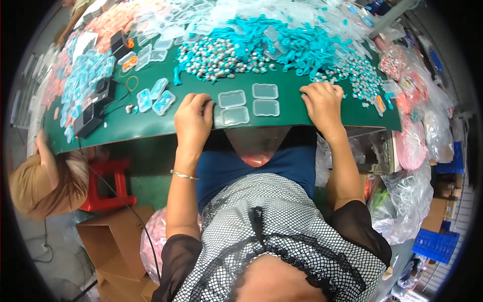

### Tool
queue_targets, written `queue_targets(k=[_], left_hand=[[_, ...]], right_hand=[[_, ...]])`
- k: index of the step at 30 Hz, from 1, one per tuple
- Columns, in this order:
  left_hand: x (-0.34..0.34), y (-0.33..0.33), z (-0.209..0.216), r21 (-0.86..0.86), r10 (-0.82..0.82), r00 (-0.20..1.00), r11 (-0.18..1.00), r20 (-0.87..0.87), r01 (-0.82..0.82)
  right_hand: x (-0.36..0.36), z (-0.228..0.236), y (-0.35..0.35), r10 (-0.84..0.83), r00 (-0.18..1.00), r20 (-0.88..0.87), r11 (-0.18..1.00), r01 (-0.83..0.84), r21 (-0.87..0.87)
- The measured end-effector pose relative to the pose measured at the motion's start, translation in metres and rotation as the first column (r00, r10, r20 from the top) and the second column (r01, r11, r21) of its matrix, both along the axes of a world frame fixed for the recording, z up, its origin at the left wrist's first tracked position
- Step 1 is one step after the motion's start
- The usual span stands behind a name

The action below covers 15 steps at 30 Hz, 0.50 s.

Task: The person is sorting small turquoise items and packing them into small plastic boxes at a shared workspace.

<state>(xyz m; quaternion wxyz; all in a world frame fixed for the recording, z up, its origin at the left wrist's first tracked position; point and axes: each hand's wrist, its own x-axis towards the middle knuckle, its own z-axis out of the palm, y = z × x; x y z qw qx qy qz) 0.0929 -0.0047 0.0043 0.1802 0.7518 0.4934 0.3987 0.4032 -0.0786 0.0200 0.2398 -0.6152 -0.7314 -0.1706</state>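
Two clear plastic hinged boxes lie opened flat on the green table, side by side in front of me: a left box (235,116) and a right box (265,107). No contents show in either one. My left hand (192,118) is just left of them at the table's front edge, fingers curled down and closed. On the other side, my right hand (324,106) rests its bent, closed fingers near the edge, close to a pile of silver-and-teal beads. Both palms are turned away, so whatever the fingers may hold is hidden.
Piles of silver beads (214,58) and teal cords (307,43) cover the table's far side. Filled boxes (157,96) lie left, near black devices (89,118) with a cable. Another person's arm (46,158) is at far left, beside a red stool (108,186). Plastic bags (415,136) crowd the right.
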Motion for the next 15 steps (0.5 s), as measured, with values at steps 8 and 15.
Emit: queue_targets(k=[8, 15], left_hand=[[-0.002, 0.005, -0.003, 0.05, -0.032, 0.997, 0.998, -0.066, 0.035], [-0.006, -0.01, 0.003, -0.093, -0.112, 0.976, 0.987, 0.185, 0.131]], right_hand=[[-0.005, -0.001, 0.001, 0.062, 0.997, -0.047, 0.997, -0.065, -0.047], [-0.011, -0.002, 0.007, 0.077, 0.97, -0.231, 0.991, -0.099, -0.086]])
